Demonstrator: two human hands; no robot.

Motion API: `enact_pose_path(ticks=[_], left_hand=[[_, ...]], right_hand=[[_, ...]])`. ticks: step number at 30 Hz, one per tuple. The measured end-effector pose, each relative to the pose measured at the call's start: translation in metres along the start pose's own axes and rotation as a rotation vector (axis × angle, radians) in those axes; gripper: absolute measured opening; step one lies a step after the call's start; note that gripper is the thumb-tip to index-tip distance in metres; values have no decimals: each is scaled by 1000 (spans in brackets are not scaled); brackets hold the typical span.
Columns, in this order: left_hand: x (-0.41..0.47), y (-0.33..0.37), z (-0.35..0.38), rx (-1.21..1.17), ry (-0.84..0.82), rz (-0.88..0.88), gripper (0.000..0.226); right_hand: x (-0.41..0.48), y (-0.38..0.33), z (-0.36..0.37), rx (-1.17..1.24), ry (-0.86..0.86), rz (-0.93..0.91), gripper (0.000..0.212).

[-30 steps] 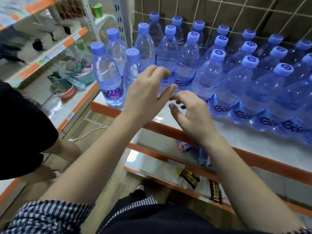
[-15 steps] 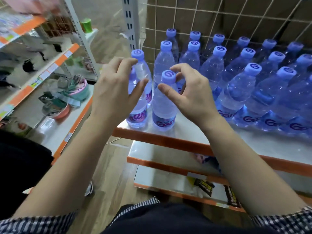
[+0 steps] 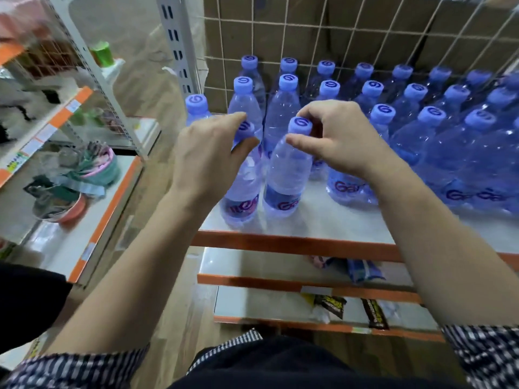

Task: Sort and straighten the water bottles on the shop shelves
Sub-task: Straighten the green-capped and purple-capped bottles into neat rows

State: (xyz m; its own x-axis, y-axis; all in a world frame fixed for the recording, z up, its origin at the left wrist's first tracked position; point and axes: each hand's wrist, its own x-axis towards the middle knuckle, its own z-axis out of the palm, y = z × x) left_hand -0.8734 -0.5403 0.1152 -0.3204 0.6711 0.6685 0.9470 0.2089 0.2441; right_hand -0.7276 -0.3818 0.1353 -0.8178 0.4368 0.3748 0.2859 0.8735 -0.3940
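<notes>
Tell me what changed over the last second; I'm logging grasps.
Both hands reached forward: the left hand now grips the left front bottle at its neck, the right hand pinches the right front bottle by its cap. The rows behind stayed put.

The top shelf [image 3: 323,220] is white with an orange front edge. Bottles [image 3: 421,141] with blue caps stand upright on it in rows, from the wire grid [image 3: 365,37] at the back toward the front. Two stand nearest the front edge at the left end, just beside each other: the left bottle [image 3: 241,197] and the right bottle [image 3: 283,189]. On the middle shelf [image 3: 252,265] below lies a blue packet [image 3: 362,269]. On the bottom shelf [image 3: 252,304] lie two dark packets [image 3: 328,304]. A side shelf [image 3: 56,248] to the left carries bowls [image 3: 64,211].
</notes>
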Motion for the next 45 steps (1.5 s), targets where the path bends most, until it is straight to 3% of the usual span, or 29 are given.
enact_pose_path(ticks=[12, 16, 25, 35, 38, 42, 45], left_hand=[[60, 36, 64, -79, -67, -47, 33], [48, 23, 67, -217, -26, -141, 36], [4, 16, 104, -427, -130, -226, 93], [-19, -2, 128, -470, -145, -341, 96], [-23, -4, 131, -483, -158, -386, 85], [-19, -10, 123, -587, -245, -434, 79], [-15, -15, 114, -670, -339, -415, 78]], right_hand=[[10, 50, -30, -153, -102, 65, 25], [13, 43, -19, -176, -70, 59, 37], [7, 51, -9, -111, 80, 85, 52], [10, 44, -1, -201, 164, 217, 61], [5, 41, 4, -225, 179, 217, 61], [-32, 44, 15, -13, 313, 91, 51], [-76, 53, 36, 121, 304, 94, 41]])
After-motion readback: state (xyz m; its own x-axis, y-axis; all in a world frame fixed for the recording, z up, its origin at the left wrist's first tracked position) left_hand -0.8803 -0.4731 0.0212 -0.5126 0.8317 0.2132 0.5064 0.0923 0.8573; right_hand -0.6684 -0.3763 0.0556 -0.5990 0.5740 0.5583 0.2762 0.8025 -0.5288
